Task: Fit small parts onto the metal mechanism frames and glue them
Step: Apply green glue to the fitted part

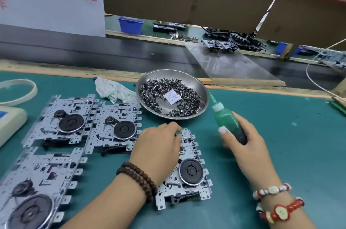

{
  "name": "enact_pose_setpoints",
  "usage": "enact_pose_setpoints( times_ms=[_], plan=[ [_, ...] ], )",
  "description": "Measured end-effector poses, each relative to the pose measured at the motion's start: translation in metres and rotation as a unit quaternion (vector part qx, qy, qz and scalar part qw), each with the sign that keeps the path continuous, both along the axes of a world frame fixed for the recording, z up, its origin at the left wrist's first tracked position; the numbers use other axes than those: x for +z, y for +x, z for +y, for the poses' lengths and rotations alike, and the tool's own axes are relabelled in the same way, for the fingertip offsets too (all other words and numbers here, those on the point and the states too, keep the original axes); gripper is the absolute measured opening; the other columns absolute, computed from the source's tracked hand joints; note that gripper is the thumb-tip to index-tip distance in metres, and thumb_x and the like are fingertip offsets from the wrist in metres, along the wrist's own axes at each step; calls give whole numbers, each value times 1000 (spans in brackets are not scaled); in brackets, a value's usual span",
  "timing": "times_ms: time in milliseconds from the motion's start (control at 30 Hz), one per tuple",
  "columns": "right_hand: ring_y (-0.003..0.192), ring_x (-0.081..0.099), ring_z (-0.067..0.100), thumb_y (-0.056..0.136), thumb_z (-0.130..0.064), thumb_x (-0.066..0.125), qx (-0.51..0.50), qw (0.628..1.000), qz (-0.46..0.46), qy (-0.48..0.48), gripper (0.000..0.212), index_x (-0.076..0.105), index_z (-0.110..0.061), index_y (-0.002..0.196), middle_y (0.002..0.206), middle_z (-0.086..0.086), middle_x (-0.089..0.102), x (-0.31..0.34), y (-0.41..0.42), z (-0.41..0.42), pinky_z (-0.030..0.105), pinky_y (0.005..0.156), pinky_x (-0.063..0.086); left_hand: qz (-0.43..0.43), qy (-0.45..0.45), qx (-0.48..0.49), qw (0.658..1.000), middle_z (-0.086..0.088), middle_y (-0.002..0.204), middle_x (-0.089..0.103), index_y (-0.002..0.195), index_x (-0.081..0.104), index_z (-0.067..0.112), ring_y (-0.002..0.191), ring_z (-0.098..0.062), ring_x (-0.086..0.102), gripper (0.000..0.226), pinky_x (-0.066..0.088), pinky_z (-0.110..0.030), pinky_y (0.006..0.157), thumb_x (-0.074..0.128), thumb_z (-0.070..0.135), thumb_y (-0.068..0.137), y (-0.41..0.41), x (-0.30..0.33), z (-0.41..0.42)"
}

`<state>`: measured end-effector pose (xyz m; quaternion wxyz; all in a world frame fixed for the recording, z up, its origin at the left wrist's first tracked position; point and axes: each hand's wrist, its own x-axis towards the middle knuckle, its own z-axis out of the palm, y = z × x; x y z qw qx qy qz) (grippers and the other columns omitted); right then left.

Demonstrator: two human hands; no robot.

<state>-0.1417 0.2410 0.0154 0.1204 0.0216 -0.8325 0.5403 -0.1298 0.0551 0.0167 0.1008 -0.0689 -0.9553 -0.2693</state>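
Head view shows the left hand resting flat on the near metal frame on the table, right hand gripping the soft glue bottle; the frame looks stiff, light, best held by its edges.

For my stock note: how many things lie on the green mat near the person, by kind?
Metal mechanism frames: 4
Steel dish of small parts: 1
Green glue bottle, in the right hand: 1
Crumpled cloth: 1
Total: 7
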Motion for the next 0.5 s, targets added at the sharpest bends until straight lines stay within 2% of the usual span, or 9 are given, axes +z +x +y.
enact_pose_setpoints(
  times_ms=[67, 167, 233, 300, 400, 500],
  plan=[
    [59, 55, 4, 70, -53, 61, 24, 997, -11, -69, 34, 62, -52, 104, 83, -10, 63, 2, 6, -1, 14, 50, 45, -7, 6, 6, 1000, 10, 109, 63, 122, 45, 29, 99, -13, 57, 28, 40, -27, 86, 35, 37, 96, -2, 0, 0],
    [45, 44, 4, 76, -43, 69, 28, 989, -15, -142, 24, 62, -47, 99, 63, -7, 55, 9, 10, -1, 14, 38, 33, -34, 2, 3, 999, 8, 104, 65, 121, 45, 33, 99, -15, 57, 27, 43, -30, 82, 39, 39, 95, -6, 0, 1],
    [42, 36, 3, 67, -33, 74, 25, 973, -18, -231, 29, 59, -34, 92, 66, -1, 49, 12, 9, 2, 13, 36, 27, -63, 20, -4, 998, 8, 102, 66, 115, 51, 38, 100, -17, 58, 23, 46, -32, 85, 43, 39, 94, -6, 1, 2],
    [44, 31, 1, 65, -26, 66, 33, 943, -22, -331, 27, 56, -23, 90, 71, -3, 49, 13, 8, 7, 11, 37, 26, -71, 30, -9, 997, 7, 101, 67, 112, 56, 39, 100, -17, 58, 22, 46, -32, 87, 45, 39, 93, -5, 2, 4],
    [47, 38, -1, 67, -11, 60, 65, 895, -39, -440, 16, 63, -19, 81, 73, -11, 59, 14, 6, 8, 8, 39, 29, -71, 37, -12, 997, 9, 94, 67, 110, 59, 40, 94, -14, 58, 22, 42, -25, 80, 47, 39, 93, -7, 2, 5],
    [47, 40, -2, 68, -6, 58, 74, 855, -60, -510, 18, 68, -20, 62, 69, -10, 59, 15, 5, 8, 8, 41, 33, -100, 61, -20, 993, 15, 73, 58, 105, 63, 37, 78, -10, 54, 19, 40, -22, 73, 49, 36, 92, -10, 3, 4]
  ],
)
